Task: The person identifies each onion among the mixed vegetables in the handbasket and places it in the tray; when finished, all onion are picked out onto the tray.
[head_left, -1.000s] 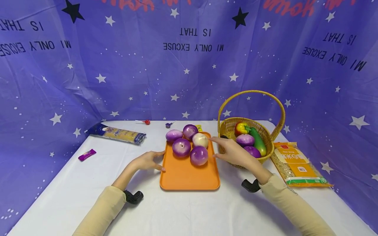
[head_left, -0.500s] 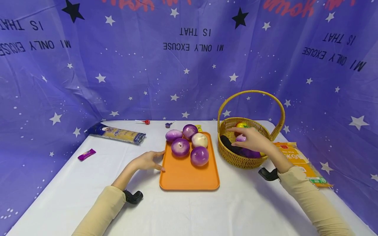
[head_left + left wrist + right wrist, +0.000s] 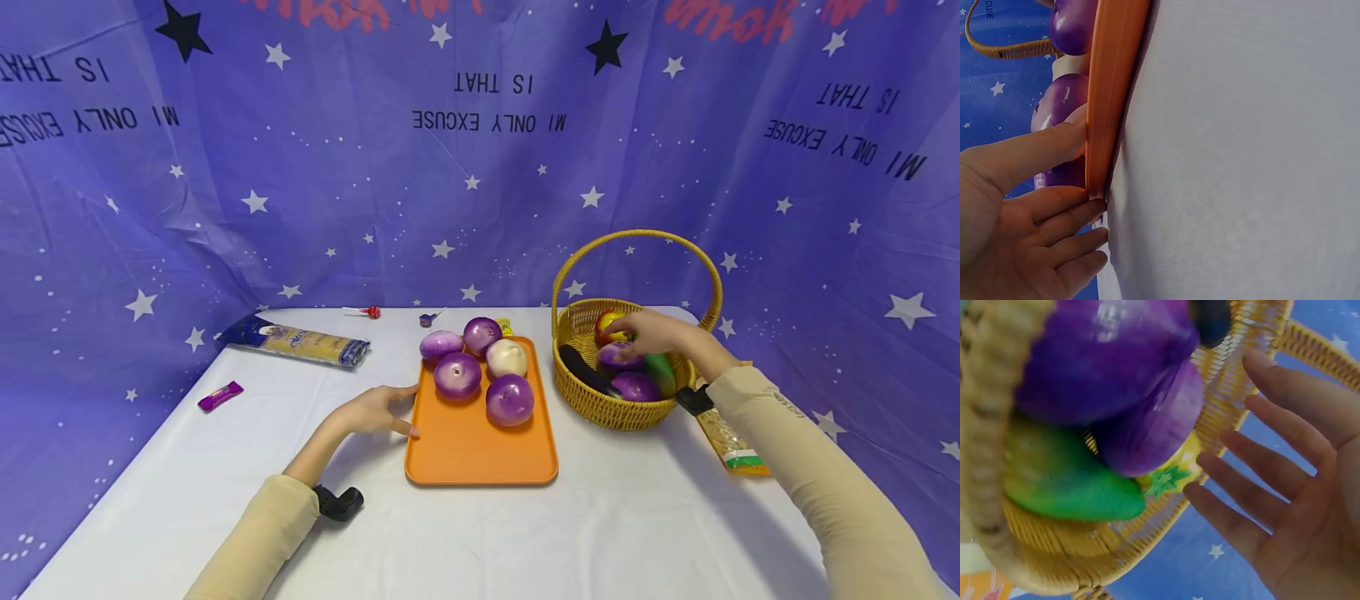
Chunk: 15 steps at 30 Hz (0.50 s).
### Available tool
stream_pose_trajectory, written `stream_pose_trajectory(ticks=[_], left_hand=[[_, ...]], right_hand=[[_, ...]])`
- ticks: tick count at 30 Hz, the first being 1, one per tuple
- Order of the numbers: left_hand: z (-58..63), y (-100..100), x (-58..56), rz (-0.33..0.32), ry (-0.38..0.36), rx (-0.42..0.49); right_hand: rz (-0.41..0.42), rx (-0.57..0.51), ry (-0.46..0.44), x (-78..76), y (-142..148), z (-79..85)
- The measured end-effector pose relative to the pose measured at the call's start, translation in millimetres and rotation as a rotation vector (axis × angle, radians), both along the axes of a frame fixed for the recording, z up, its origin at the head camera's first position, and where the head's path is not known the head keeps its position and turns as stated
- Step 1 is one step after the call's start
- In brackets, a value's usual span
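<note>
An orange tray [image 3: 480, 454] holds several purple onions [image 3: 510, 400] and one white onion [image 3: 507, 358]. At its left rim, my left hand [image 3: 378, 408] rests with thumb and fingers spread, touching the edge. The left wrist view has the thumb [image 3: 1041, 147] reaching over the rim, with the other fingers loosely extended against the side. Over the wicker basket [image 3: 615, 415] is my right hand [image 3: 660, 332], its fingers spread and holding nothing. Below and beside it are purple onions [image 3: 636, 386], a dark eggplant [image 3: 585, 371], a red-and-yellow fruit [image 3: 609, 323] and a partly hidden green vegetable [image 3: 662, 371].
The basket's tall handle [image 3: 641, 233] arches above its contents. An orange bag [image 3: 731, 433] lies right of the basket, partly behind the sleeve. Farther left are a pasta pack [image 3: 300, 340], a purple wrapped candy [image 3: 221, 396] and two lollipops [image 3: 371, 312] at the back.
My right hand has moved from the tray's right side across to above the basket. The nearest onion on the tray has shifted slightly right and toward me. My left hand has stayed put.
</note>
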State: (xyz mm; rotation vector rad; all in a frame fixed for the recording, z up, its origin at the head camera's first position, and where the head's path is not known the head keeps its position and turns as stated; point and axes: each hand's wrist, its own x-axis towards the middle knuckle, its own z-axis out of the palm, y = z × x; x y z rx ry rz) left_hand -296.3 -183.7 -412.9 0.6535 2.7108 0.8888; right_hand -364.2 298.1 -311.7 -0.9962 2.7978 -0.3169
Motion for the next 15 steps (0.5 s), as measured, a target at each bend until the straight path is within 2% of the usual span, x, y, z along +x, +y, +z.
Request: stream_pose_trajectory(ticks=[7, 15], left_hand=[[0.0, -0.1, 0.7, 0.003, -0.013, 0.003], [-0.1, 0.2, 1.2, 0.004, -0.014, 0.005]], right_hand=[[0.004, 0.082, -0.048, -19.4, 1.7, -7.0], [-0.007, 0.137, -0.051, -29.1, 1.4, -12.3]])
